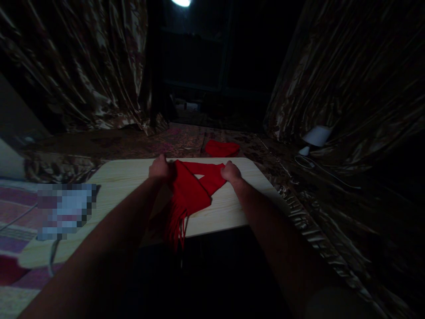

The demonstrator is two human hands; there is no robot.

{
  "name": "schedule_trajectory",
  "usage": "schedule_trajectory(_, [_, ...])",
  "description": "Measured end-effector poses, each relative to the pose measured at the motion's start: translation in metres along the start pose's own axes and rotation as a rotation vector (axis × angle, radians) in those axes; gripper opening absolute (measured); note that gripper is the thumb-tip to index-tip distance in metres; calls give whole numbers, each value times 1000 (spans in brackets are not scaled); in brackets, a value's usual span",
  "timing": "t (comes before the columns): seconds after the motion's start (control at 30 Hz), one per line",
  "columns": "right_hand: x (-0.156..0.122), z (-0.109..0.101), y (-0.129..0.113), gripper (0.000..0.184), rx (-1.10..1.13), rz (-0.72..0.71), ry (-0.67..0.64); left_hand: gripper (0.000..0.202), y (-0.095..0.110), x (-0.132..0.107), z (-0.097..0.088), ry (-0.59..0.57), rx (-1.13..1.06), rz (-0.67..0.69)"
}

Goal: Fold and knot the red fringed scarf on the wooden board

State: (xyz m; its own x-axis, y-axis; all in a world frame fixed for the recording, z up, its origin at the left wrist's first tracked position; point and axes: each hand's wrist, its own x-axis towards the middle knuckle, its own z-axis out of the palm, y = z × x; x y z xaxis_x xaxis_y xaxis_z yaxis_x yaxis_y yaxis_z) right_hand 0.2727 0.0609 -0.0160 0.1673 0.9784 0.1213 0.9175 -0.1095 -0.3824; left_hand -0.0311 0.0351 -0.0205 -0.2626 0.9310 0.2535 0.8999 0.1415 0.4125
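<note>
A red fringed scarf (pixel 191 188) lies partly folded on the pale wood-grain table (pixel 229 208), with a small gap between its folds where the tabletop shows. Its fringe hangs over the table's near edge. My left hand (pixel 160 168) is closed around the scarf's upper left part. At the upper right, my right hand (pixel 231 172) grips another part of the same cloth. Both forearms reach forward across the table. Beyond the far edge lies more red cloth (pixel 222 148); whether it joins the scarf I cannot tell.
A blurred-out flat object (pixel 68 210) rests at the table's left with a cable by it. A small white lamp (pixel 317 136) with a cord stands at the right on patterned fabric. Shiny curtains (pixel 99 66) hang on both sides of a dark window. Striped cloth (pixel 20 208) lies at left.
</note>
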Motion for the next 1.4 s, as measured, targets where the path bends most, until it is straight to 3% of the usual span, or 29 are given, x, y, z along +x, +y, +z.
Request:
schedule_trajectory(0.1, [-16, -1, -10, 40, -118, -183, 135, 56, 5, -7, 3, -27, 75, 334])
schedule_trajectory(0.17, [-24, 2, -19, 43, -148, -312, 139, 59, 12, -12, 6, -127, 116, 528])
schedule_trajectory(0.2, [-27, 5, -23, 48, -159, -354, 106, 61, 15, -14, 8, -199, 143, 560])
schedule_trajectory(0.33, [-31, 20, -28, 74, -215, -369, -119, 71, 23, -21, 17, -416, 244, 409])
schedule_trajectory(0.43, [-32, 25, -25, 78, -237, -342, -216, 75, 23, -25, 20, -426, 267, 359])
schedule_trajectory(0.5, [-34, 23, -24, 77, -233, -355, -206, 75, 23, -27, 21, -436, 261, 348])
schedule_trajectory(0.6, [-43, 16, -26, 66, -181, -482, -78, 75, 22, -29, 19, -458, 253, 328])
schedule_trajectory(0.67, [-49, 13, -30, 49, -100, -631, -43, 75, 21, -28, 19, -471, 253, 323])
schedule_trajectory(0.73, [-53, 13, -35, 35, -22, -748, -139, 76, 21, -28, 19, -479, 253, 322])
schedule_trajectory(0.87, [-55, 14, -43, 28, 17, -839, -344, 74, 23, -28, 18, -486, 257, 292])
schedule_trajectory(0.97, [-54, 7, -45, 26, -4, -856, -412, 72, 26, -29, 16, -484, 267, 276])
schedule_trajectory(1.1, [-55, -10, -45, 19, -29, -823, -598, 74, 28, -30, 16, -483, 274, 275])
schedule_trajectory(1.17, [-59, -17, -43, 17, -56, -840, -533, 74, 28, -30, 16, -483, 277, 274])
schedule_trajectory(1.3, [-71, -24, -32, 20, 87, -949, -194, 75, 25, -31, 11, -472, 208, 297])
schedule_trajectory(1.4, [-83, -23, -14, 19, 191, -1019, -171, 74, 21, -37, 2, -334, 78, 409])
